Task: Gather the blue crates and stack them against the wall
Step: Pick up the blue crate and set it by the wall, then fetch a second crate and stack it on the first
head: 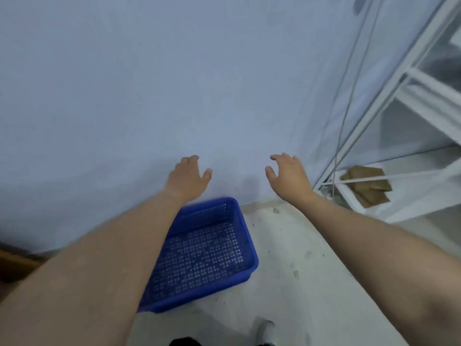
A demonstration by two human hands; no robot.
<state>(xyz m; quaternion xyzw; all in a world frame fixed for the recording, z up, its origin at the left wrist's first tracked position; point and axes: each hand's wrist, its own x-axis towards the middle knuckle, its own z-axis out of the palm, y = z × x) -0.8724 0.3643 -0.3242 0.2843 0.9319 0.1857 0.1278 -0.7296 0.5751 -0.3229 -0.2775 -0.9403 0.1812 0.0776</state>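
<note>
Below, in the lower centre of the frame, a shallow blue plastic crate with a perforated mesh floor [207, 250] sat on the pale, speckled concrete floor [294, 258], its far short end just at the foot of the light blue wall [149, 83]. Its long axis ran from the lower left toward the upper centre of the frame, so it pointed at the wall with a slight slant, open side up and nothing inside. Both bare arms reached forward above it. The left hand [188, 177] hung with fingers loosely spread and curled, holding nothing, its forearm crossing over the crate's left edge. The right hand [287, 174] was likewise spread and holding nothing, right of the crate and well apart from it. At the right edge stood a white metal shelving frame [389, 101], with flat brown cardboard pieces [366, 184] lying at its base.
</note>
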